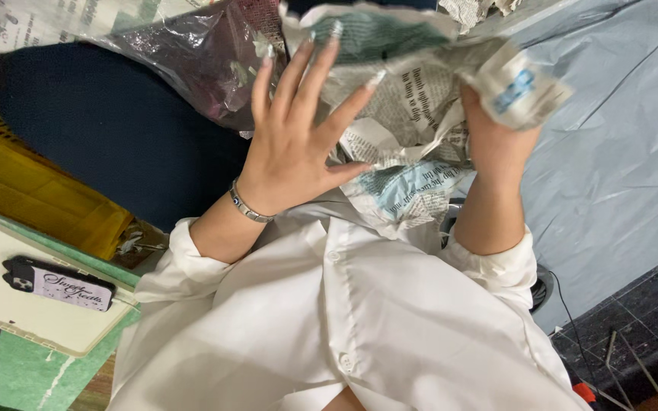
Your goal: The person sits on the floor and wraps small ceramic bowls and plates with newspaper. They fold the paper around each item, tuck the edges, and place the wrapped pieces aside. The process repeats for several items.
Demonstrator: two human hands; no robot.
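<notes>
A person in a white shirt (359,304) works crumpled newspaper (413,114) held at twelve o'clock. The left hand (298,144) presses it with fingers spread open; the right hand (496,137), at two o'clock, has its grip closed on the paper's edge. Firm bracing there should keep the wad from slipping. Beyond, a dark plastic bag (199,53).

A crumpled wad of newspaper (409,114), grey-white with a pale blue patch low down and a blue-and-white corner at the upper right, sits at top centre. To its left lies a wrinkled clear plastic bag (199,53), dark purplish inside; what it holds is hard to tell. More flat newspaper sheets (32,21) fill the top-left corner. At lower left, 1 phone (59,283) lies back-up on a cream tablet (32,304); its case is black above, lilac below.
</notes>
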